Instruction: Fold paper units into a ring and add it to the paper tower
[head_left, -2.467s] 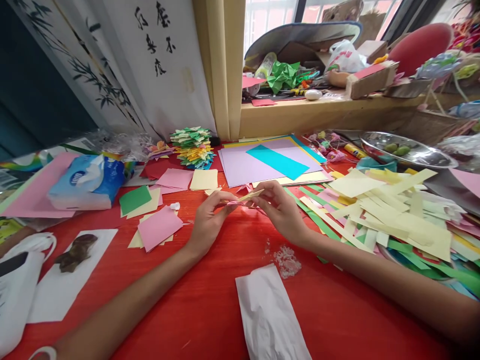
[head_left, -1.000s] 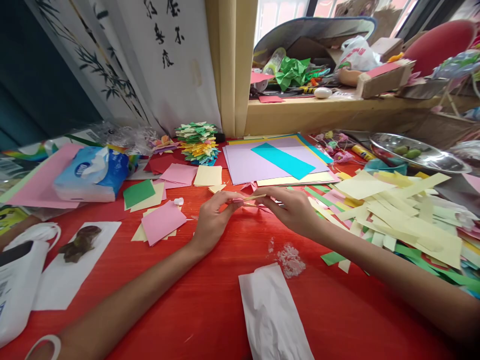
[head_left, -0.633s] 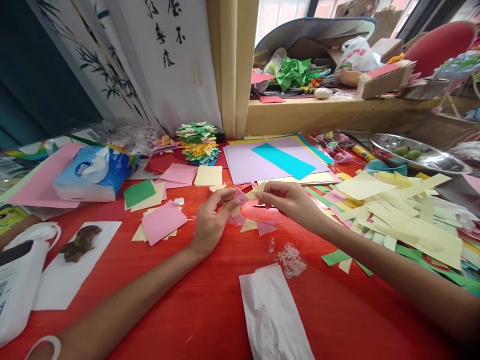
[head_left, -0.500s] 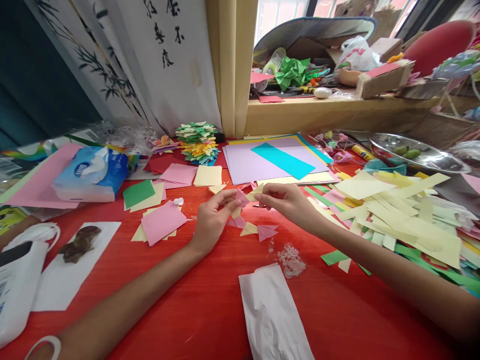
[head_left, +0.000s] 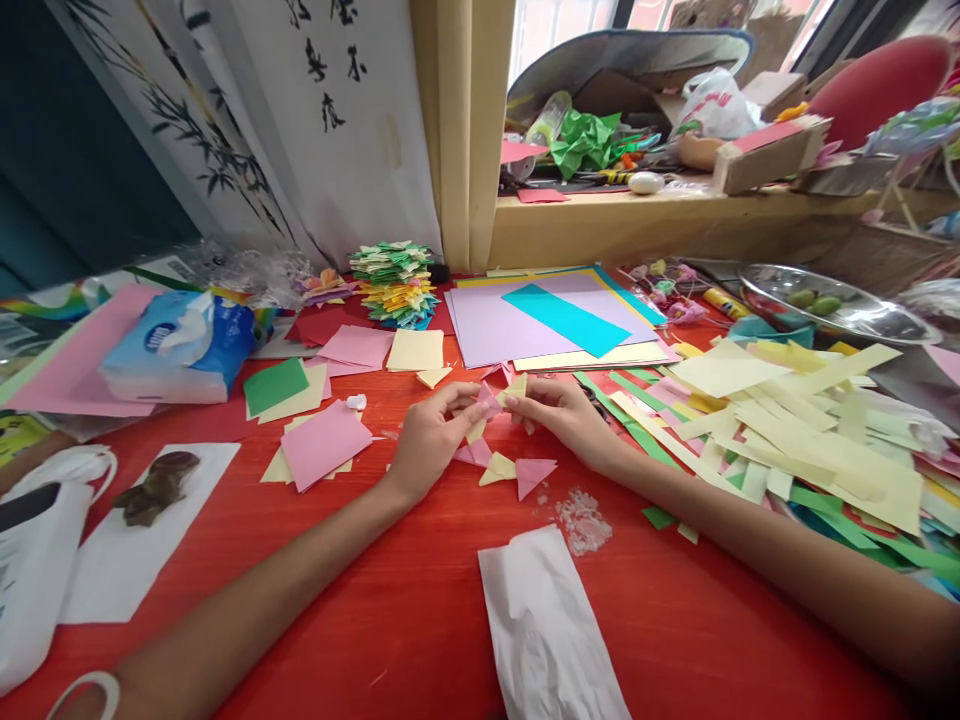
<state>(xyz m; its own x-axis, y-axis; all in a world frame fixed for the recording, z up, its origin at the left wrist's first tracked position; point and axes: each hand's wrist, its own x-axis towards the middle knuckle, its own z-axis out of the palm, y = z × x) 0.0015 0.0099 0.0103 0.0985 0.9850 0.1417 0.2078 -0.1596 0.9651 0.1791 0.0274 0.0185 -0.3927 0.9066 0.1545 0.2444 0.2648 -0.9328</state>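
Note:
Between my two hands, just above the red table, are small folded paper pieces in pink and cream. My left hand pinches a pink folded paper piece between thumb and fingers. From the other side, my right hand grips a cream folded paper piece, which touches the pink one. Right below them are more folded pieces, among them a cream one and a pink triangle. Square paper sheets, such as a pink sheet, lie left of my left hand.
A heap of paper strips spreads at the right. Behind my hands are a stack of folded paper pieces and large lilac sheets. A tissue pack stands at the left; a white paper lies in front, beside clear crumbs.
My right hand has moved left and slightly down, closer to my left hand, bringing the cream piece against the pink one. My left hand has barely shifted.

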